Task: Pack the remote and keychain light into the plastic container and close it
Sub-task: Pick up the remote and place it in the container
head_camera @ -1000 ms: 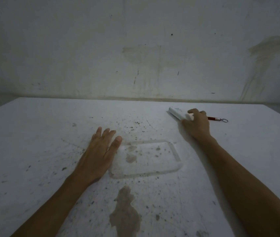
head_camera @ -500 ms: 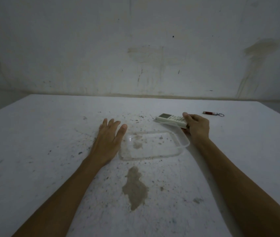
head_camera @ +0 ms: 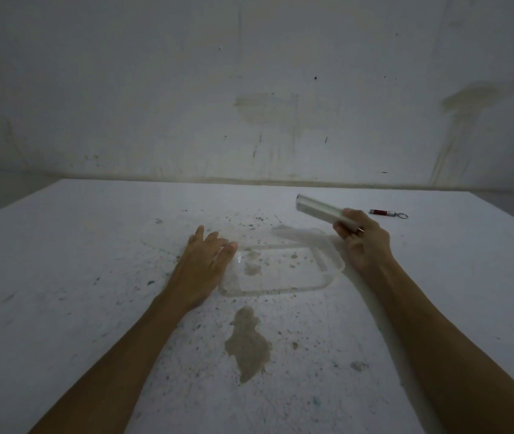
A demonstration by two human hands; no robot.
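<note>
1. Bracing with flat, empty fingers, the left hand (head_camera: 201, 270) lies against the clear shallow plastic container (head_camera: 327, 285) on the stained white desk (head_camera: 77, 277).
2. The right hand (head_camera: 363, 245) clasps the long white remote (head_camera: 318, 211), raised beyond the container's far corner; lowering it inside seems next.
3. Further right lies the small red keychain light (head_camera: 382, 212), unpacked.

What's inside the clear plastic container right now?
Nothing is packed yet. Through the plastic container only the stained table shows. The remote is in the right hand above it; the keychain light lies on the table.
</note>
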